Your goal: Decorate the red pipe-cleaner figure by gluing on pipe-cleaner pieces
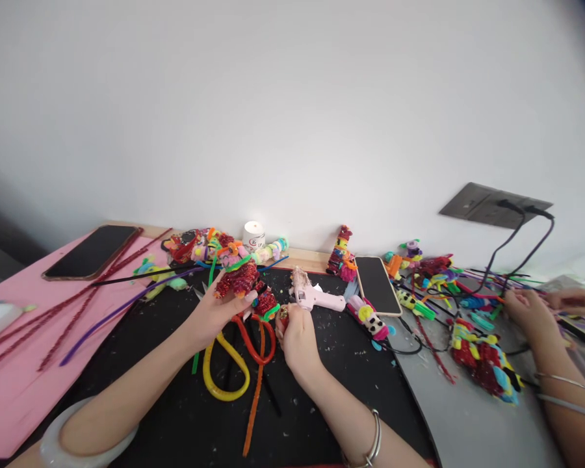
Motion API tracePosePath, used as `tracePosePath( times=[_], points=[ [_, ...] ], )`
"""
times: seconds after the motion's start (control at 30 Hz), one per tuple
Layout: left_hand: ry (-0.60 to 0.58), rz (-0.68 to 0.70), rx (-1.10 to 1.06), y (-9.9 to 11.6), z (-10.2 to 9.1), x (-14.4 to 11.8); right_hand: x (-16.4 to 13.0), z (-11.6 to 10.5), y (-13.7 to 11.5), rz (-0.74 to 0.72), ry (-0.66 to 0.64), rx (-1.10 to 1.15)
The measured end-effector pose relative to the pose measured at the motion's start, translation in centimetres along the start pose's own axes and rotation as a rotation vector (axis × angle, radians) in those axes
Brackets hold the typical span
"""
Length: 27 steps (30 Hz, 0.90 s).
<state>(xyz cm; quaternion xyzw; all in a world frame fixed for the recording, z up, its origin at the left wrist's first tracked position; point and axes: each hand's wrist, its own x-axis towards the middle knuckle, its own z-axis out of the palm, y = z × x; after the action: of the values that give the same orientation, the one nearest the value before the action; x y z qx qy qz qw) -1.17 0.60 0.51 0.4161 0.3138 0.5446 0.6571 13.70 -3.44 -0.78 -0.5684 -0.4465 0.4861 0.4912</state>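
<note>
Nearest, the right hand (296,333) pinches a small red piece (283,314) above the black desk (175,416). Just left, the left hand (214,311) grips a red fuzzy craft figure (238,279). Beyond lies a pink glue gun (316,298), lengthwise left-right.

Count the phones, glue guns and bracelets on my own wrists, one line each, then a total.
Phones: 2, one on the pink mat, one by the glue gun
Glue guns: 1
Bracelets: 2, left wrist, right wrist
Total: 5
</note>
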Motion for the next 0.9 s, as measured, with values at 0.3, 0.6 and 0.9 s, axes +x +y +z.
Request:
tracePosePath(
  times=[0.3,0.6,0.9],
  points=[
    [0.042,0.037,0.078,-0.05,-0.31,-0.17,-0.04,-0.18,0.00,-0.013,0.022,-0.044],
    [0.030,0.091,0.131,-0.26,-0.41,0.01,-0.13,-0.13,-0.48,0.033,-0.028,-0.001],
    [-0.012,0.118,0.192,0.25,0.10,-0.31,0.31,-0.30,-0.22,0.098,-0.040,0.093]
  ],
)
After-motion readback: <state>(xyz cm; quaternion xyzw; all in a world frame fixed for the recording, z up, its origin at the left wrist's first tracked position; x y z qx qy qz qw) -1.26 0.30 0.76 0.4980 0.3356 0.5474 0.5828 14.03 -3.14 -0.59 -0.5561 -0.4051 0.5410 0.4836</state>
